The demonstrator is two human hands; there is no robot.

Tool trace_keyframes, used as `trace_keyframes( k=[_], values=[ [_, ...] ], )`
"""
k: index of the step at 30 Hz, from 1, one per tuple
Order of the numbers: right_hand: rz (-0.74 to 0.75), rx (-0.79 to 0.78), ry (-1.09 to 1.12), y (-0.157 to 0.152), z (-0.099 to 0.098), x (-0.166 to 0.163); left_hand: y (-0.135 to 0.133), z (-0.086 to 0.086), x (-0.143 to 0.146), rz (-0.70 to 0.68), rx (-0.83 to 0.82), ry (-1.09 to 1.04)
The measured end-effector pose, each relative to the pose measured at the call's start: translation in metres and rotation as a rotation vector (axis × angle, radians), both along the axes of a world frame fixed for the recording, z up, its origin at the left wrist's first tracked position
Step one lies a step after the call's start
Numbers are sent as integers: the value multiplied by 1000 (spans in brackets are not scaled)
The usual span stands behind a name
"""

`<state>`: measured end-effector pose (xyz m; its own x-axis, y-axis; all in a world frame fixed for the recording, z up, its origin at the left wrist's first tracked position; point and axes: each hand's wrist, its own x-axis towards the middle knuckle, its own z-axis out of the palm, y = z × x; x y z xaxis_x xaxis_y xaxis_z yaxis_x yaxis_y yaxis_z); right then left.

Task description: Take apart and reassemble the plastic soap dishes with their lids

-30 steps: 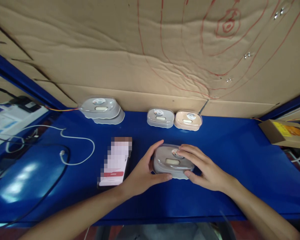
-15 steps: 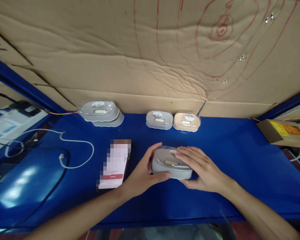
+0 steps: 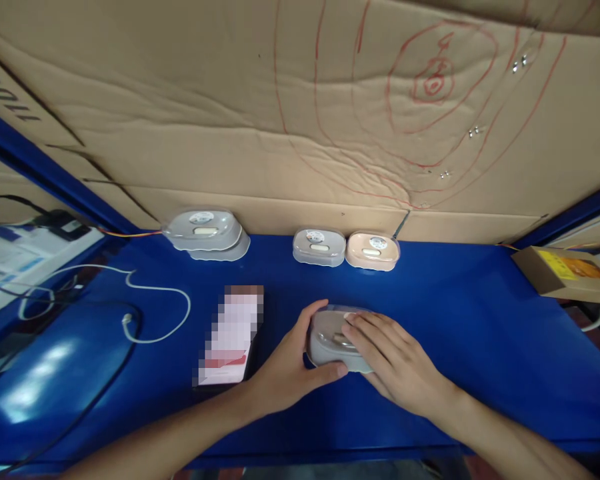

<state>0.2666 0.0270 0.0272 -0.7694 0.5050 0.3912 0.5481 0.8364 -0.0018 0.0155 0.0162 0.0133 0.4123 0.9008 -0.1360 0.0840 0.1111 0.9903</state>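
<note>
Low over the blue table, a small grey oval box with a clear lid (image 3: 330, 343) is between both of my hands. My left hand (image 3: 293, 360) grips its left end, thumb along the front side and fingers around the back. From the right, my right hand (image 3: 397, 357) wraps the other end, its fingers lying together over the lid and covering most of the round sticker. A phone (image 3: 230, 337) with a blurred, lit screen lies left of my left hand.
Along the cardboard wall (image 3: 205, 147) stand two stacked grey boxes (image 3: 205, 233), another grey box (image 3: 319, 248) and a pink one (image 3: 373, 252). A white cable (image 3: 175, 293) and a black cord (image 3: 105, 380) run across the left. An open carton (image 3: 555, 280) sits at the right edge.
My right hand has slid left and further over the lid, covering more of the sticker. My left hand keeps its grip. The whole view has shifted slightly.
</note>
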Motion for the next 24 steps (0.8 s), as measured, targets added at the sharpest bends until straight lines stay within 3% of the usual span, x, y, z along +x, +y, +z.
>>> trace_keyframes(
  k=[4, 10, 19, 24],
  values=[
    [-26, -27, 40, 8, 2, 6, 0, 4, 2, -32, -30, -7],
    [-64, -36, 44, 20, 5, 12, -4, 0, 2, -54, 59, 124],
    [-333, -8, -93, 44, 9, 37, -7, 3, -1, -56, 126, 211],
    [-357, -2, -133, 47, 4, 40, -6, 9, -1, -64, 223, 234]
  ],
)
